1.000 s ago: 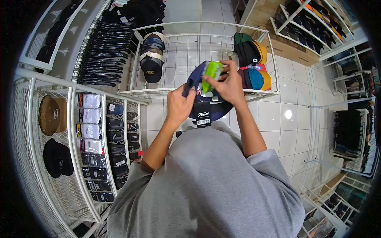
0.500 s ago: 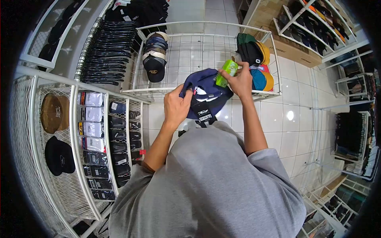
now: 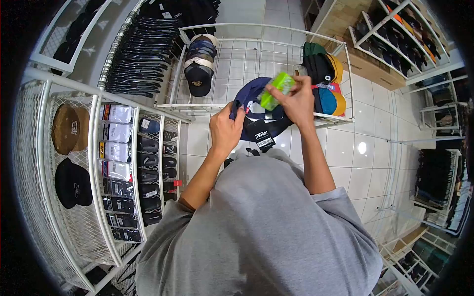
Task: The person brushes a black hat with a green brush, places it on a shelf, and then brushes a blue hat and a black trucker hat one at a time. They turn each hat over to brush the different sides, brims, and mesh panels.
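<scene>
My left hand grips the left rim of a navy cap, thumb on the near side. The cap is held with its inside facing me, and a black tag with a barcode dangles from its lower edge. In my right hand is a small bright green packet, pinched between thumb and fingers. It overlaps the cap's right side and hides part of the opening. White shows inside the cap behind the packet.
Ahead stands a white wire rack with stacked caps at its left and more caps at its right. A mesh shelf on my left holds bucket hats and packaged goods. Garments on hangers hang behind.
The green packet has moved slightly left and tilted over the cap's opening. The cap has turned a little, and the camera view has shifted slightly.
</scene>
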Demonstrator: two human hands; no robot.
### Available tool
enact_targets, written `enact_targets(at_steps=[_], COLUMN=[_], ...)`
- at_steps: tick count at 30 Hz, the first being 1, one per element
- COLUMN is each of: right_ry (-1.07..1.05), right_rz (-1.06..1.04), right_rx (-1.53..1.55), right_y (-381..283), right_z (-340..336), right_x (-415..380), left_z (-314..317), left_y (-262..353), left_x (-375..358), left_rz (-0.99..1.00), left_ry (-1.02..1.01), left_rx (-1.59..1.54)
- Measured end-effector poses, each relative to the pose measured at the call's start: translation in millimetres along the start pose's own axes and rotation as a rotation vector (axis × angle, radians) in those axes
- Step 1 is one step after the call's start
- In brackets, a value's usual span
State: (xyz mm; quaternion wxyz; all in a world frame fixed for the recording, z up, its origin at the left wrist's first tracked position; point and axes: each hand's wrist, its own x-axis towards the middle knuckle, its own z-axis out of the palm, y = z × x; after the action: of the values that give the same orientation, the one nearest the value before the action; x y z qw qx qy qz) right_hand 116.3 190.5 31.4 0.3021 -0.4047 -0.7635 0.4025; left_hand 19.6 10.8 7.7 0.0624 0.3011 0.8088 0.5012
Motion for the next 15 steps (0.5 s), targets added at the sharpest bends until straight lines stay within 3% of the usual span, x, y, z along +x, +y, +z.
enact_targets(at_steps=[3, 5, 6, 9, 11, 13, 15], right_ry=[-0.038, 0.118, 0.117, 0.184, 0.079, -0.198, -0.256], right_rz=[-0.052, -0.056, 0.005, -0.103, -0.18, -0.14, -0.219], right_rx=[0.021, -0.134, -0.112, 0.021, 0.426, 0.732, 0.723], right_y=[9, 40, 41, 7, -17, -34, -50], right_z=[22, 29, 27, 29, 42, 51, 63], right_x=[3, 22, 26, 20, 11, 1, -10], left_z=[-10, -12, -15, -30, -50, -65, -75], left_y=[14, 5, 2, -9, -7, -17, -28], left_x=[-1, -3, -5, -14, -16, -20, -22], left_rz=[0.004, 0.044, 0.039, -0.017, -0.133, -0.157, -0.169], left_ry=[-0.062, 0.024, 0.064, 0.201, 0.333, 0.433, 0.563], left_rx=[0.044, 0.012, 0.011, 0.069, 0.032, -0.026, -0.163])
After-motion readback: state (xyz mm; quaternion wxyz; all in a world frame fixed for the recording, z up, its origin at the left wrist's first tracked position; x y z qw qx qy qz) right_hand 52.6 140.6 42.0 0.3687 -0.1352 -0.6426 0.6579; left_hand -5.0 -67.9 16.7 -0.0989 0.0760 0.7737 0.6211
